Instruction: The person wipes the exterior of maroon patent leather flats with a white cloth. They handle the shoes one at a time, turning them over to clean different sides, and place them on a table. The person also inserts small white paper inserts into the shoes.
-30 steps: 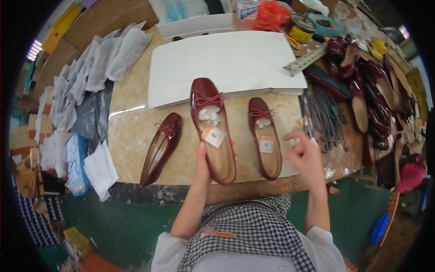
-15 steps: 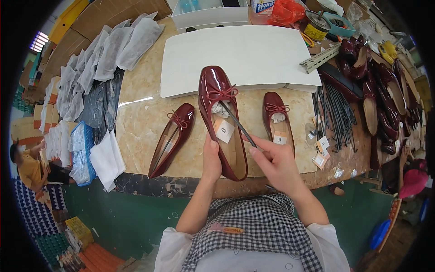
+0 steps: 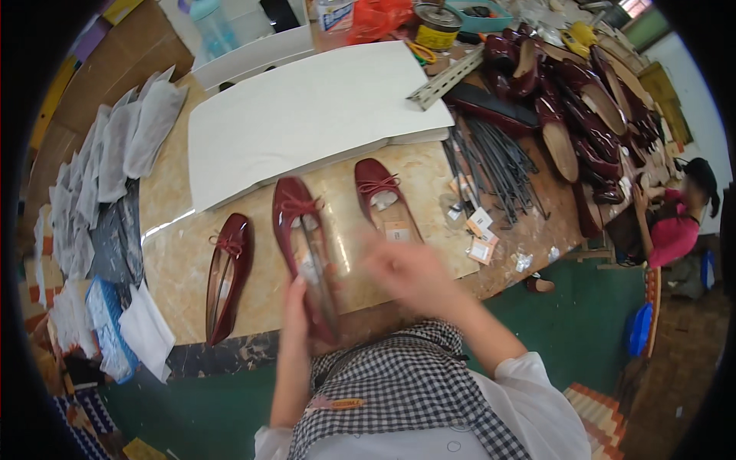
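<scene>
My left hand grips the side of a glossy dark red flat shoe with a bow, its toe pointing away from me. A dark thin stick runs along inside it, though blur hides its exact seat. My right hand, smeared by motion, is apart from that shoe, by the heel of a matching right-hand shoe. This one has paper stuffed in its toe and a tag inside. On the left lies another matching shoe with a stick along its inside.
White sheets cover the table's far part. At right are a bundle of dark sticks, loose tags, a slotted metal bar and a heap of red shoes. White pouches line the left. A person in pink is at far right.
My view has turned to the right. My right hand has let go of the stick in the held shoe and moved away rightward. The held shoe has come lower, nearer the table.
</scene>
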Available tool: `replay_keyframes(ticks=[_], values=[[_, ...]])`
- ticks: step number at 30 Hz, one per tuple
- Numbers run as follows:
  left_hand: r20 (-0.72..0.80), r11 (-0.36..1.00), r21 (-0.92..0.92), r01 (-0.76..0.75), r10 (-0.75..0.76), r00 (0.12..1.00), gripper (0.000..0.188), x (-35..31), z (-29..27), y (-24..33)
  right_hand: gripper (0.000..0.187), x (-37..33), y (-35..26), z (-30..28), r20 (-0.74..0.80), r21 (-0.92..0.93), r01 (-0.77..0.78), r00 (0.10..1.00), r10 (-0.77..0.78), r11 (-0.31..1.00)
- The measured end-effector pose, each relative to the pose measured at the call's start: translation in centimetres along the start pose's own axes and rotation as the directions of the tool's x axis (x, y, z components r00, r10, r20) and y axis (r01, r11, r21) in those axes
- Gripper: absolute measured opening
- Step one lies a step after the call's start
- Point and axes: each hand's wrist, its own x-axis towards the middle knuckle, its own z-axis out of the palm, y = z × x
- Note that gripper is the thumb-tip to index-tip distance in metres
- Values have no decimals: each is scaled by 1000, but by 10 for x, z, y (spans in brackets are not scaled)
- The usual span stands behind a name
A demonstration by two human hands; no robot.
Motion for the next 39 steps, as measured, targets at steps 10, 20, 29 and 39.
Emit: replay_keyframes(ticks=[10, 20, 29, 39], values=[[269, 698, 681, -224, 47, 962, 56, 42, 104, 33, 21, -20, 166, -134, -510, -796, -503, 857, 72, 336], [596, 769, -403, 496, -191, 780, 63, -8, 58, -1, 19, -28, 150, -151, -589, -718, -573, 803, 93, 395], [109, 949, -295, -110, 147, 983, 81, 29, 20, -14, 25, -18, -29, -12, 142, 394, -361, 932, 332, 845], [24, 926, -149, -346, 353, 935, 81, 18, 26, 11, 32, 10, -37, 15, 182, 273, -303, 948, 260, 913]])
